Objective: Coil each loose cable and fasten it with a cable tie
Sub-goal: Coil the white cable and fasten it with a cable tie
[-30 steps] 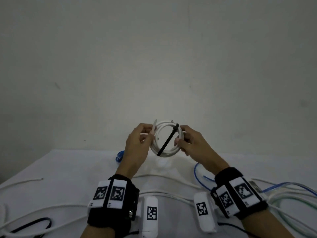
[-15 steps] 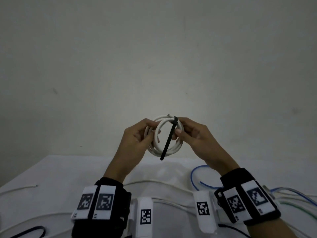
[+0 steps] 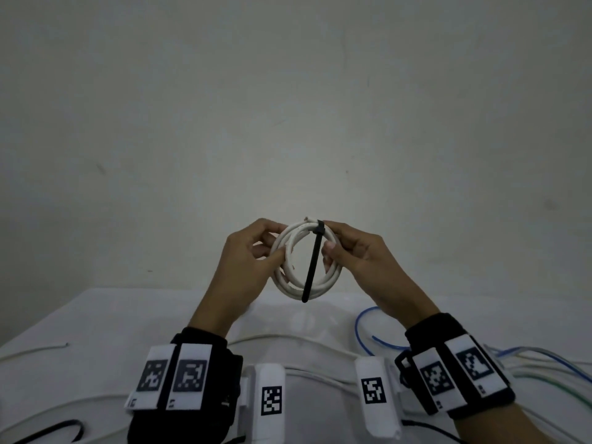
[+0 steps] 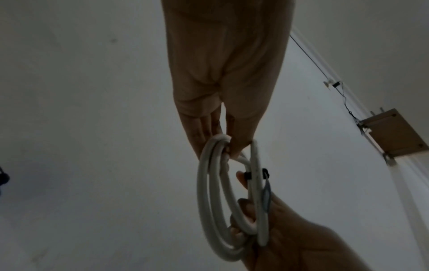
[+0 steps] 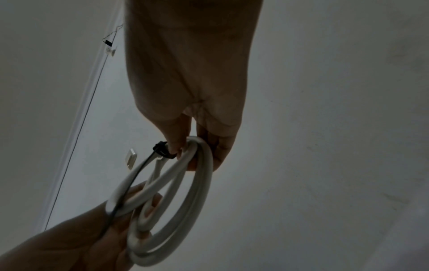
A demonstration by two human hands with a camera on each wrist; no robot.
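Below, a white table (image 3: 96,318) strewn with loose cables — white cable (image 3: 32,349) toward the left edge, blue cable (image 3: 362,328) toward the right. Held up above the far edge, a coiled white cable (image 3: 290,261): left hand (image 3: 246,261) pinching its left side, right hand (image 3: 355,251) gripping its right. Across the coil, a black cable tie (image 3: 312,267) — looped over the top, tail hanging down.

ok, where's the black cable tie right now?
Head view, centre: the black cable tie is cinched at the top of the white coil, tail hanging down, between the left hand and right hand.
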